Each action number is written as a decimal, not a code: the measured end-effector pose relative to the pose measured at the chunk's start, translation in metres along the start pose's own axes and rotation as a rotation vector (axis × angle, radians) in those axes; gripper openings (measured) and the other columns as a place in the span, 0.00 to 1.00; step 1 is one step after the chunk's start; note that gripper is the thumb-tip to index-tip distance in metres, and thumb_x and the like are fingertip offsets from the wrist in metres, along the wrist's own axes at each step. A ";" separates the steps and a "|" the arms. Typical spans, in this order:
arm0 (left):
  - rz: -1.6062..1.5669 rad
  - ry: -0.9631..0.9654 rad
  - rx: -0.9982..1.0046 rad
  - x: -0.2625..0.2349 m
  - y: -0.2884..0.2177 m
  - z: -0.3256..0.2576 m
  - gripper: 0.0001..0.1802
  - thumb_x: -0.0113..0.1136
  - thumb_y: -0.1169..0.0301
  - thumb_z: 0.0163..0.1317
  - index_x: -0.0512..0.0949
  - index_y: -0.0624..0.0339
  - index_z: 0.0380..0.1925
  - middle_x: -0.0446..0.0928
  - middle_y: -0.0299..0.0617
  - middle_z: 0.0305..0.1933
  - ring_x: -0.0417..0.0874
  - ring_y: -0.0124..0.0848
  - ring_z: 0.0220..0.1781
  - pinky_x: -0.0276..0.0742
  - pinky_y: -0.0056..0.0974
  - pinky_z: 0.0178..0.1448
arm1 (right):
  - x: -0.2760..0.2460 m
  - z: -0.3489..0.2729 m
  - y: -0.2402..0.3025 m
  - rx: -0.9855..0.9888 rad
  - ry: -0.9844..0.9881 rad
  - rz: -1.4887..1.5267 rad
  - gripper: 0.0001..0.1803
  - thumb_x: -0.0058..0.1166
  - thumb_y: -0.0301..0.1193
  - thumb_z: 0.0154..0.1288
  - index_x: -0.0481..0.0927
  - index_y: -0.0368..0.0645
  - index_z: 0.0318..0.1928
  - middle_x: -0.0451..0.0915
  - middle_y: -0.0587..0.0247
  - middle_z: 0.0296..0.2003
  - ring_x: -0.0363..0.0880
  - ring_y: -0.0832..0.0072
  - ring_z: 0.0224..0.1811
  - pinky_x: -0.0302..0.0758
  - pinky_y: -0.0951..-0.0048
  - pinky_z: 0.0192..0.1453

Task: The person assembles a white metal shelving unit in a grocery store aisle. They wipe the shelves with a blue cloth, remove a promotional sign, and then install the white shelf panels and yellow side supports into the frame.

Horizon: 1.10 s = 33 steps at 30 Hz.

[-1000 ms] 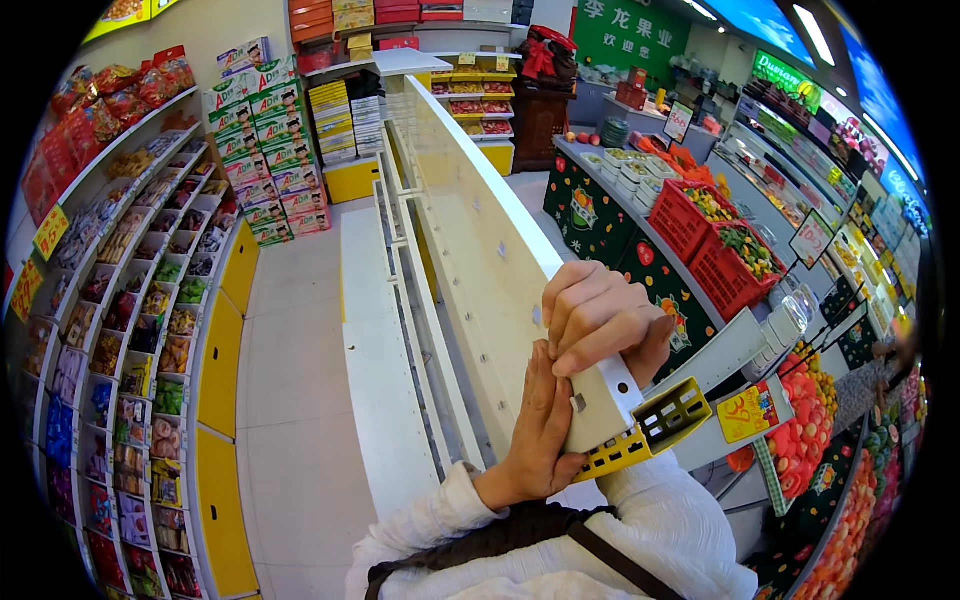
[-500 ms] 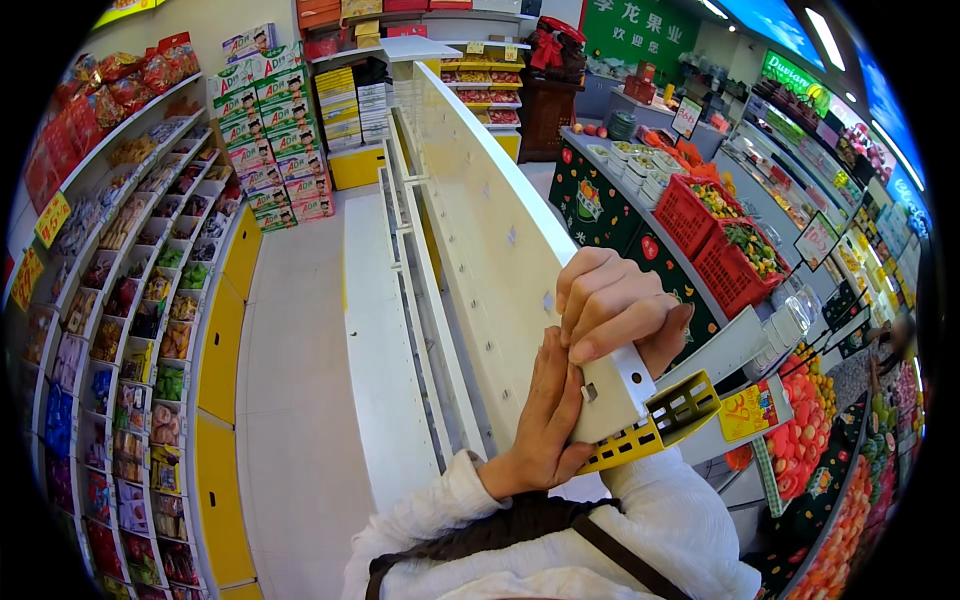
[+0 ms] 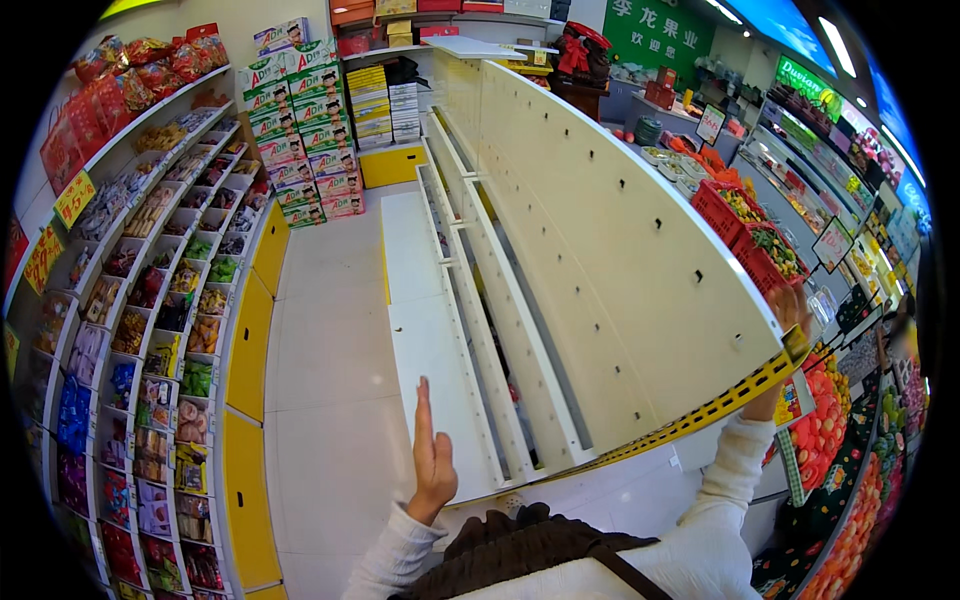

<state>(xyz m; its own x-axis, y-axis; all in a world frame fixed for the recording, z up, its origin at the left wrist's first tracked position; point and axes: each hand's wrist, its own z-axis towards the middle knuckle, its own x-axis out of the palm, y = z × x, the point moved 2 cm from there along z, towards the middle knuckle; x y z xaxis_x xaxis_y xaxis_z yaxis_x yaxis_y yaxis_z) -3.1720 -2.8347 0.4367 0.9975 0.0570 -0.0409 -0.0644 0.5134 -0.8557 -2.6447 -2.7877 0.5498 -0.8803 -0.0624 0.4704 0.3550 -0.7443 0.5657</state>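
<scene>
Head view: we see left hand (image 3: 432, 462) open, fingers straight, edge-on, free in air above pale tiled floor (image 3: 330, 400), near white base shelf (image 3: 425, 340). Right hand (image 3: 790, 312) grips far corner of long cream metal shelving panel (image 3: 620, 260) with yellow perforated edge strip (image 3: 700, 415); panel tilted, running away from us.

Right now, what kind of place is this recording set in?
Most likely a grocery shop: stocked snack shelves line the left wall, red produce crates stand on the right, and the right hand grips the end of a bare cream shelving unit.
</scene>
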 end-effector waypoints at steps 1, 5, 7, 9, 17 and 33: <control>0.055 -0.040 -0.082 -0.033 0.008 -0.017 0.31 0.36 0.69 0.66 0.46 0.71 0.66 0.46 0.56 0.72 0.45 0.44 0.74 0.40 0.42 0.73 | 0.031 -0.034 0.002 -0.118 -0.297 -0.186 0.30 0.30 0.45 0.72 0.60 0.34 0.62 0.70 0.52 0.57 0.68 0.64 0.60 0.59 0.65 0.68; 0.266 -0.157 -0.391 -0.162 0.043 -0.101 0.28 0.37 0.71 0.67 0.50 0.70 0.66 0.51 0.55 0.70 0.50 0.42 0.73 0.43 0.41 0.73 | 0.116 -0.100 0.024 -0.401 -0.679 -0.570 0.24 0.27 0.38 0.72 0.68 0.39 0.59 0.75 0.58 0.49 0.71 0.68 0.54 0.61 0.66 0.65; 0.301 -0.248 -0.499 -0.217 0.073 -0.150 0.28 0.39 0.70 0.68 0.52 0.70 0.65 0.53 0.56 0.69 0.53 0.43 0.72 0.45 0.42 0.72 | 0.167 -0.106 0.027 -0.544 -0.644 -0.956 0.20 0.31 0.33 0.71 0.71 0.36 0.55 0.75 0.56 0.51 0.70 0.67 0.55 0.62 0.66 0.63; 0.340 -0.252 -0.559 -0.254 0.076 -0.169 0.28 0.39 0.67 0.69 0.51 0.70 0.65 0.53 0.56 0.69 0.53 0.42 0.72 0.46 0.42 0.72 | 0.226 -0.107 0.020 -0.710 -0.525 -1.384 0.17 0.36 0.29 0.69 0.74 0.36 0.53 0.75 0.55 0.50 0.70 0.66 0.55 0.62 0.65 0.62; 0.264 -0.132 -0.383 -0.243 0.085 -0.059 0.27 0.42 0.68 0.67 0.56 0.71 0.63 0.59 0.57 0.66 0.59 0.45 0.69 0.51 0.42 0.70 | 0.322 -0.056 -0.055 -0.825 -0.197 -2.573 0.18 0.49 0.36 0.64 0.74 0.47 0.54 0.75 0.64 0.48 0.71 0.68 0.53 0.60 0.64 0.63; 0.269 0.188 -0.033 -0.233 0.260 0.304 0.25 0.45 0.71 0.65 0.60 0.68 0.61 0.63 0.55 0.63 0.62 0.46 0.66 0.55 0.43 0.68 | 0.252 -0.006 -0.093 -0.594 -0.756 -2.761 0.17 0.42 0.43 0.69 0.80 0.46 0.42 0.81 0.64 0.38 0.78 0.66 0.39 0.72 0.68 0.44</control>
<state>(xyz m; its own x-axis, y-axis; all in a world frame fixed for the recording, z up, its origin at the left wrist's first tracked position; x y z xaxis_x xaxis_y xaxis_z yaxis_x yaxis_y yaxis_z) -3.4298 -2.4539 0.3804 0.9330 0.0262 -0.3590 -0.3279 0.4734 -0.8175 -2.9011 -2.7381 0.6115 0.8889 0.4201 -0.1827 -0.4329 0.9007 -0.0351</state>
